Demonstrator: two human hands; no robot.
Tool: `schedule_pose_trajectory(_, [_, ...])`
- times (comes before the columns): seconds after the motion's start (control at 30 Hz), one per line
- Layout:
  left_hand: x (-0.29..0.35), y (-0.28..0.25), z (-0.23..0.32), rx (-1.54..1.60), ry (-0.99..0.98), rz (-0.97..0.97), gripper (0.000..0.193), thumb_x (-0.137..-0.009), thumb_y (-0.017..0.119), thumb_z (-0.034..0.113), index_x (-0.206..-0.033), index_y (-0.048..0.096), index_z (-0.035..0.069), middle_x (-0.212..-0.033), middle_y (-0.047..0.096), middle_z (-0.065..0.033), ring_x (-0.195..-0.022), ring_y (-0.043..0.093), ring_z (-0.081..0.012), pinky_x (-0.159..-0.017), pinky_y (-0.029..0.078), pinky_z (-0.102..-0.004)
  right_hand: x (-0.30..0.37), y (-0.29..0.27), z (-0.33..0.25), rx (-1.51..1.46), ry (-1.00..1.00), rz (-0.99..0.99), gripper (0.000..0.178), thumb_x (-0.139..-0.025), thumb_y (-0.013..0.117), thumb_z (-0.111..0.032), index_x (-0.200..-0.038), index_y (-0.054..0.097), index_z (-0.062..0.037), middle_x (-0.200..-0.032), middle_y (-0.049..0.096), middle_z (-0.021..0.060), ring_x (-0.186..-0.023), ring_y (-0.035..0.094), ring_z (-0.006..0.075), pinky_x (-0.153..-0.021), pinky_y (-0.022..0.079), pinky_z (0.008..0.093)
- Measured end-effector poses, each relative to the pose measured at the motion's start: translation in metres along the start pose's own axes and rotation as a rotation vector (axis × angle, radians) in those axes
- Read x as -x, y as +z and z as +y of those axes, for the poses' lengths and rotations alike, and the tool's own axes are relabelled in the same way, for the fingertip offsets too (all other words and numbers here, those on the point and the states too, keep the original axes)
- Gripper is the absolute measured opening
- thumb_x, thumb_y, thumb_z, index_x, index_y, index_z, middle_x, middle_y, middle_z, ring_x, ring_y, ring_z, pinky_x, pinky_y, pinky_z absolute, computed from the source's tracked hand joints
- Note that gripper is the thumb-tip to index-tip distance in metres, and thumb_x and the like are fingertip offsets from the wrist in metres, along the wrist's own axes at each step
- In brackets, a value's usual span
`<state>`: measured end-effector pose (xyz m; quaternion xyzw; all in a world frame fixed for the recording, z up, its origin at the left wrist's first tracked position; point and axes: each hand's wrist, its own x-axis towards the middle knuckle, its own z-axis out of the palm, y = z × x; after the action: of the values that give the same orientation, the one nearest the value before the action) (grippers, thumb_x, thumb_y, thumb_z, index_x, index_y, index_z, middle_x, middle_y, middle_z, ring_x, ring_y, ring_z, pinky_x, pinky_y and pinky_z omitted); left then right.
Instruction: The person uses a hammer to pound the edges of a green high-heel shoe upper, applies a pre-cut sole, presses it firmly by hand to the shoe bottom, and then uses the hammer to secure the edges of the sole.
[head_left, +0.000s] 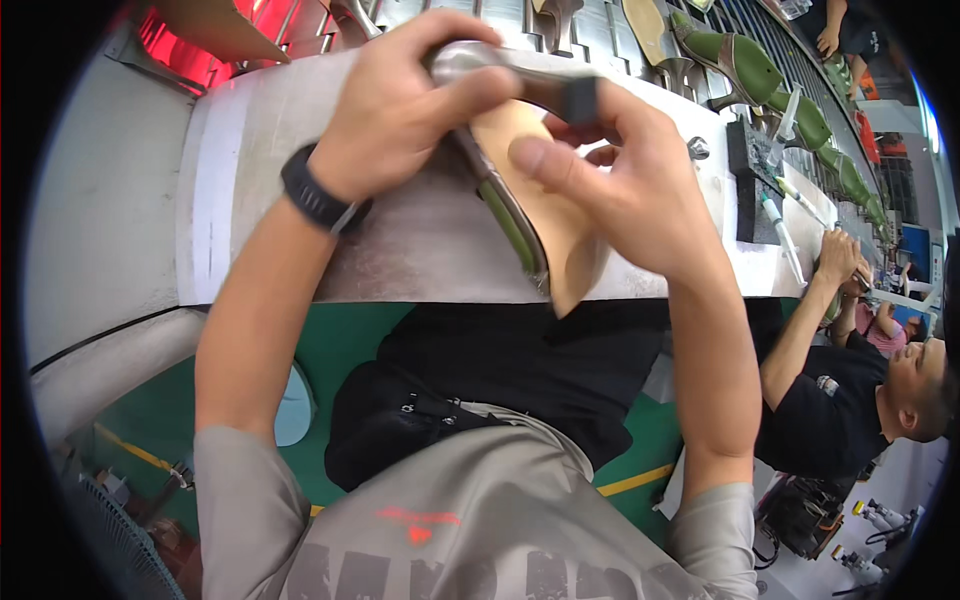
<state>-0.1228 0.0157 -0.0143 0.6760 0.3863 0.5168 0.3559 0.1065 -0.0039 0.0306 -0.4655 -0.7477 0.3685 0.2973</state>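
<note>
Between my hands I hold a shoe (518, 215) at a slant over the work table, with a tan sole-like surface and a green and brown edge. My left hand (400, 115), with a dark wristband, is closed round its upper end, at a shiny grey heel-like piece (535, 88) with a black tip. Whether that piece is fixed to the shoe I cannot tell. My right hand (625, 175) is closed too: its thumb presses on the tan surface and its fingers reach behind, near the black tip. Some of the fingers are hidden, and the upper part is blurred.
A pale work table (400, 270) lies under my hands. Green heeled shoes (735, 65) stand along a metal roller rack at the far side. Syringes (782, 232) and a dark block (752, 175) lie at the right. A red-glowing unit (180, 50) is far left; a co-worker (850, 390) is at right.
</note>
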Motion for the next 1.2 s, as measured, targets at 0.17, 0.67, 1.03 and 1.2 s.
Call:
schedule_pose_trajectory(0.17, [0.102, -0.013, 0.029, -0.307, 0.129, 0.158, 0.076, -0.062, 0.102, 0.029, -0.122, 0.064, 0.001, -0.116, 0.065, -0.0119, -0.108, 0.064, -0.0248, -0.096, 0.053, -0.0369, 0.018, 0.009, 0.004, 0.39, -0.346, 0.048, 0.062, -0.074, 0.092, -0.028, -0.129, 0.07, -0.0087, -0.136, 0.066, 0.0163, -0.127, 0.06, 0.0402, -0.106, 0.05, 0.0459])
schedule_pose_trajectory(0.67, [0.104, -0.002, 0.019, -0.523, 0.242, -0.007, 0.073, -0.07, 0.095, 0.034, -0.13, 0.069, 0.001, -0.141, 0.066, -0.0208, -0.129, 0.064, -0.039, -0.109, 0.049, -0.0465, 0.01, 0.034, 0.012, 0.512, -0.537, 0.101, 0.071, -0.068, 0.095, -0.036, -0.131, 0.072, -0.0108, -0.145, 0.058, 0.0176, -0.142, 0.048, 0.0422, -0.113, 0.045, 0.0505])
schedule_pose_trajectory(1.03, [0.104, 0.014, 0.025, -0.681, 0.221, 0.04, 0.071, -0.068, 0.093, 0.042, -0.126, 0.07, 0.007, -0.14, 0.069, -0.0126, -0.129, 0.064, -0.0363, -0.108, 0.045, -0.0536, -0.013, 0.011, -0.014, 0.394, -0.223, -0.169, 0.066, -0.067, 0.095, -0.029, -0.124, 0.071, -0.0054, -0.133, 0.064, 0.0183, -0.127, 0.057, 0.04, -0.108, 0.048, 0.0453])
schedule_pose_trajectory(1.2, [0.091, -0.001, 0.03, -0.431, 0.0, -0.159, 0.055, -0.084, 0.09, 0.033, -0.122, 0.065, 0.001, -0.152, 0.054, -0.0241, -0.138, 0.056, -0.033, -0.115, 0.044, -0.0445, -0.007, -0.004, 0.041, 0.322, -0.63, -0.017, 0.075, -0.072, 0.096, -0.038, -0.134, 0.068, -0.0049, -0.146, 0.052, 0.0288, -0.136, 0.053, 0.0474, -0.111, 0.047, 0.0513])
